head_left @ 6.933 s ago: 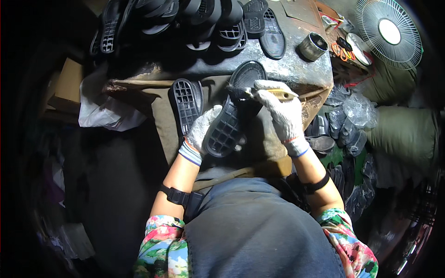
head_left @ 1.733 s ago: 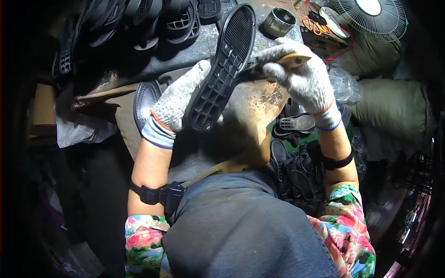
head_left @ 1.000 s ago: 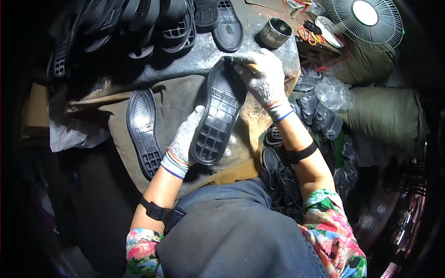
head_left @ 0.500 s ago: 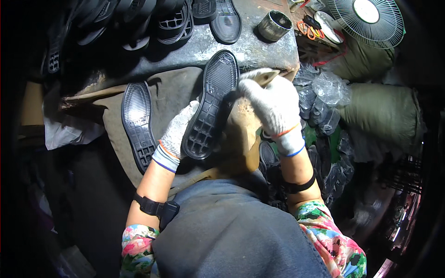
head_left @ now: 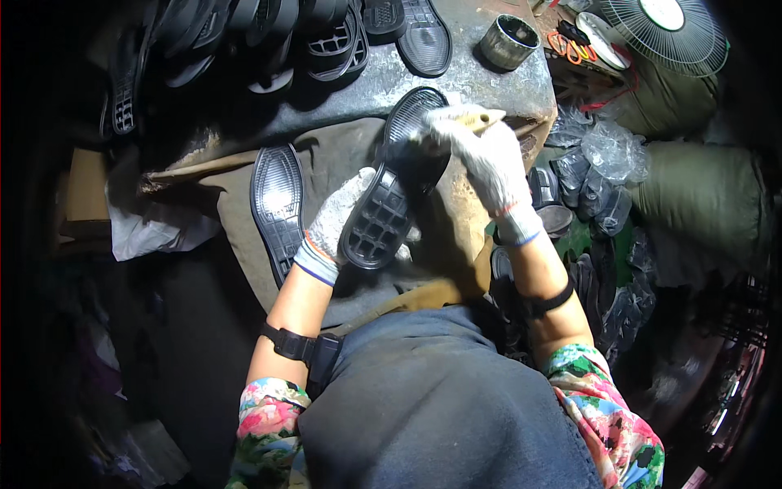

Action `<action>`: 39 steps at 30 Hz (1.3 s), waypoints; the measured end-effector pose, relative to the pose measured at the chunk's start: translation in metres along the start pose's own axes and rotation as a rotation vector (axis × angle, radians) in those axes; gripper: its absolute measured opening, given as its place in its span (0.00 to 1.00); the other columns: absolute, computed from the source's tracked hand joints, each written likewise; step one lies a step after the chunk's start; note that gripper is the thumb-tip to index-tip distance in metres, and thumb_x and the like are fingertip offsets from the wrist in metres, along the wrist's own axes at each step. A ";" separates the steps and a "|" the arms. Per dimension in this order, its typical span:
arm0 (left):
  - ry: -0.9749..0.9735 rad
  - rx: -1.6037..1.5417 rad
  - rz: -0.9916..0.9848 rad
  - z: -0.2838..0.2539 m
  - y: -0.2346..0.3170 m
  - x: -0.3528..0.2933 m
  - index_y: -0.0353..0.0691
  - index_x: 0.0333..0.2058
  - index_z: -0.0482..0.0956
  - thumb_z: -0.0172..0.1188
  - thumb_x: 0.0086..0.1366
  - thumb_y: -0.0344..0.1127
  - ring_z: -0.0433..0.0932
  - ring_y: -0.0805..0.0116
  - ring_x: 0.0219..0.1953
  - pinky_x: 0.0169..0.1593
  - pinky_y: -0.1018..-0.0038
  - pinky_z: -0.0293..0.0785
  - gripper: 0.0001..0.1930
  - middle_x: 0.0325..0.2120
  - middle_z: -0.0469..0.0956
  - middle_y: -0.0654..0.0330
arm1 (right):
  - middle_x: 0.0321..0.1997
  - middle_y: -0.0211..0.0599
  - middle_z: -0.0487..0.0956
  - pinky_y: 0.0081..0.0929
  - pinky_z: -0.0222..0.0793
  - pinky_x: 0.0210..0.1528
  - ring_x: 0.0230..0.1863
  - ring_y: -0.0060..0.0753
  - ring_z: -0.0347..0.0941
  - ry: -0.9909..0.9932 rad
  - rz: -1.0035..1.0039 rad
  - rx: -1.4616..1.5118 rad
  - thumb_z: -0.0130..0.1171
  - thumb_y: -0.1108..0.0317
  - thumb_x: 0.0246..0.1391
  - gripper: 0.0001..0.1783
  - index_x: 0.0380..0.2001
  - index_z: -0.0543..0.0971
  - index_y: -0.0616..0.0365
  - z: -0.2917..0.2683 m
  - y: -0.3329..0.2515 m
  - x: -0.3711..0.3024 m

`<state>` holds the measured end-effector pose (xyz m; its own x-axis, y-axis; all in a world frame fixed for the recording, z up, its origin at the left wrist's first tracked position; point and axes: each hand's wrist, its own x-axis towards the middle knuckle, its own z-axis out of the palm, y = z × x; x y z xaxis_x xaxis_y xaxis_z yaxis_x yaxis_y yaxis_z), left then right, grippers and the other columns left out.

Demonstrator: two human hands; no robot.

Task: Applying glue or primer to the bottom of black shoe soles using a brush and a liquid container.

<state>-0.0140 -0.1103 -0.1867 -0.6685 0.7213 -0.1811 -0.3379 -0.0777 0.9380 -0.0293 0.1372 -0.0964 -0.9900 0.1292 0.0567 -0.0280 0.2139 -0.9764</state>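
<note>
A black shoe sole (head_left: 383, 216) is gripped along its left edge by my gloved left hand (head_left: 338, 216), its grid-patterned inner face turned up. My right hand (head_left: 481, 155), also in a white glove, is closed round a brush (head_left: 482, 121) with a pale handle. The blurred brush end lies over the middle of the held sole. A second black sole (head_left: 277, 200) rests on the brown cloth (head_left: 338, 147) to the left, near my left wrist. The cloth covers the near side of the work surface.
On the dark worktable (head_left: 366, 91) stand a crusted round tin (head_left: 510, 42) and several black soles (head_left: 338, 41). Orange-handled scissors (head_left: 573, 47) and a fan (head_left: 664, 33) are at the far right. Below them sit clear plastic bags (head_left: 615, 151) and a green sack (head_left: 700, 191).
My right hand has moved the brush from beside the sole's right edge to over its middle. The whole view has shifted, so the surroundings appear further right.
</note>
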 end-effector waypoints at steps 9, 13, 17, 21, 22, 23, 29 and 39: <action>-0.189 -1.123 -0.327 0.014 0.020 0.016 0.37 0.67 0.68 0.41 0.77 0.61 0.80 0.24 0.48 0.42 0.32 0.80 0.34 0.52 0.78 0.31 | 0.38 0.34 0.88 0.22 0.76 0.44 0.40 0.23 0.83 0.084 -0.187 -0.029 0.59 0.59 0.65 0.15 0.41 0.86 0.60 -0.031 0.041 0.045; -0.171 -1.142 -0.269 0.007 0.007 0.006 0.33 0.64 0.70 0.41 0.77 0.60 0.79 0.25 0.49 0.46 0.36 0.81 0.34 0.52 0.78 0.31 | 0.39 0.28 0.87 0.18 0.75 0.44 0.41 0.16 0.81 0.016 -0.037 0.249 0.64 0.68 0.62 0.10 0.43 0.85 0.60 0.001 0.007 0.001; -0.139 -1.405 -0.204 0.025 0.020 0.009 0.37 0.59 0.75 0.40 0.79 0.57 0.82 0.41 0.50 0.56 0.51 0.81 0.29 0.51 0.81 0.44 | 0.40 0.31 0.87 0.18 0.77 0.43 0.38 0.18 0.82 0.070 -0.001 0.298 0.65 0.72 0.61 0.10 0.45 0.85 0.61 0.001 -0.020 -0.036; -0.345 -1.106 0.020 0.033 0.023 0.016 0.38 0.63 0.70 0.37 0.81 0.53 0.77 0.52 0.58 0.63 0.54 0.74 0.27 0.59 0.75 0.48 | 0.40 0.33 0.87 0.24 0.78 0.49 0.43 0.22 0.82 0.079 0.018 0.273 0.68 0.75 0.56 0.10 0.42 0.86 0.60 0.005 -0.042 -0.075; -0.267 -1.198 -0.056 0.028 0.010 0.017 0.37 0.64 0.68 0.36 0.80 0.54 0.76 0.50 0.58 0.62 0.58 0.75 0.29 0.60 0.74 0.48 | 0.40 0.33 0.87 0.25 0.78 0.50 0.44 0.23 0.83 -0.013 -0.008 0.302 0.69 0.74 0.55 0.09 0.41 0.86 0.59 0.005 -0.057 -0.083; -0.214 -0.953 0.063 0.024 0.005 0.017 0.36 0.64 0.68 0.38 0.80 0.54 0.76 0.52 0.58 0.62 0.59 0.75 0.29 0.59 0.74 0.49 | 0.40 0.33 0.87 0.25 0.78 0.50 0.44 0.24 0.83 -0.072 -0.019 0.256 0.69 0.74 0.54 0.10 0.41 0.86 0.59 0.007 -0.061 -0.091; -0.275 -1.147 -0.063 0.031 0.035 0.017 0.35 0.66 0.66 0.39 0.77 0.62 0.76 0.30 0.57 0.56 0.43 0.79 0.36 0.61 0.73 0.39 | 0.39 0.33 0.88 0.20 0.77 0.48 0.42 0.22 0.83 0.054 0.046 0.359 0.67 0.70 0.59 0.09 0.42 0.85 0.61 -0.006 -0.052 -0.034; -0.068 -0.117 0.285 0.033 0.028 0.029 0.39 0.63 0.69 0.31 0.80 0.59 0.76 0.47 0.58 0.63 0.54 0.73 0.32 0.59 0.75 0.46 | 0.39 0.32 0.88 0.21 0.77 0.45 0.39 0.21 0.82 0.163 -0.134 0.354 0.71 0.70 0.57 0.10 0.41 0.86 0.59 0.016 -0.050 -0.061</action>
<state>-0.0214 -0.0686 -0.1559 -0.7025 0.7035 0.1078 -0.2202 -0.3588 0.9071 0.0301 0.1035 -0.0544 -0.9405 0.2803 0.1923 -0.2287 -0.1031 -0.9680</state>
